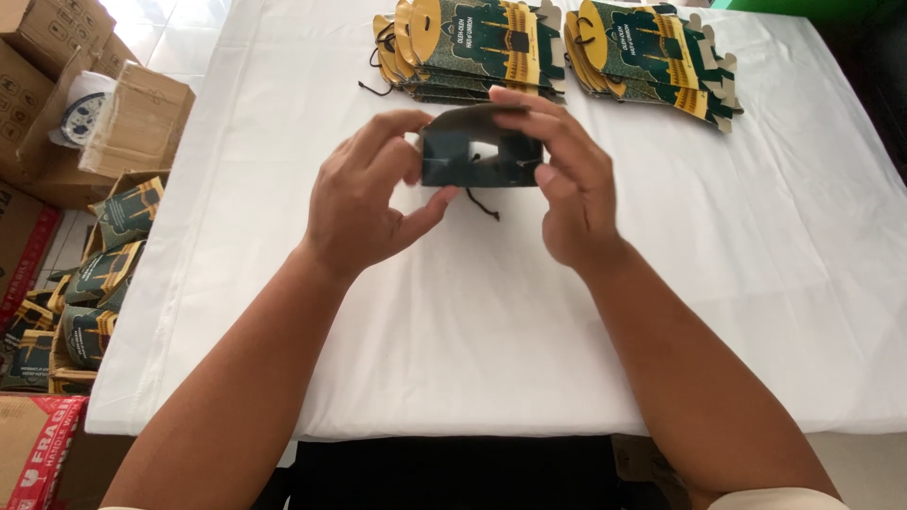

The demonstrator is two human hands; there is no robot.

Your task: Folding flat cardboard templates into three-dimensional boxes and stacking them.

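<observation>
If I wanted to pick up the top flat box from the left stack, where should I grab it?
Probably by the near edge of the top flat box, coming from the person's side. It lies flat and the stack fans out, so that edge overhangs for fingers to slip under. The cord loop at its left end looks flimsier.

A packing workroom: stacked flat cartons, cardboard boxes alongside.

Left hand and right hand grip a dark green box — above white table. Flat box stacks beyond — cord dangling.
</observation>
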